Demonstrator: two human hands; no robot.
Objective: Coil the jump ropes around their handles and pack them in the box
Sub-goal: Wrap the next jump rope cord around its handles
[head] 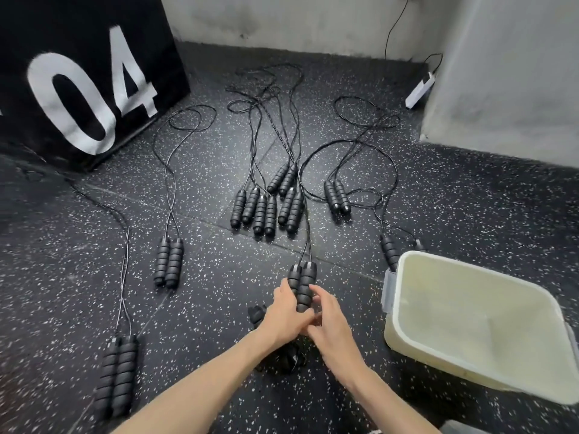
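The left hand (pixel 286 317) is wrapped around the near ends of a pair of jump-rope handles (pixel 302 285), fingers closed on the ribbed foam. The right hand (pixel 332 324) meets it from the right, fingers curled against the same pair and partly tucked behind the left hand. Holding both handles side by side as one bundle looks like preparation for winding the thin black cord (pixel 308 242) around them; that cord runs slack from their far ends toward the tangle beyond. Just below the wrists lies a dark bundle (pixel 288 358), seemingly a rope already coiled, though it is mostly hidden.

To the right, near the hands, stands the open plastic box (pixel 404 327), translucent, with rounded corners and grey clips; its inside appears bare. Spread over the speckled rubber floor (pixel 203 308) are more ropes, each with paired handles of ringed, soft-looking foam: one pair near left (pixel 117 374), another farther (pixel 169 263), a cluster in the middle (pixel 266 205), two pairs to the right. Far left stands a black block marked 04 (pixel 84 79).
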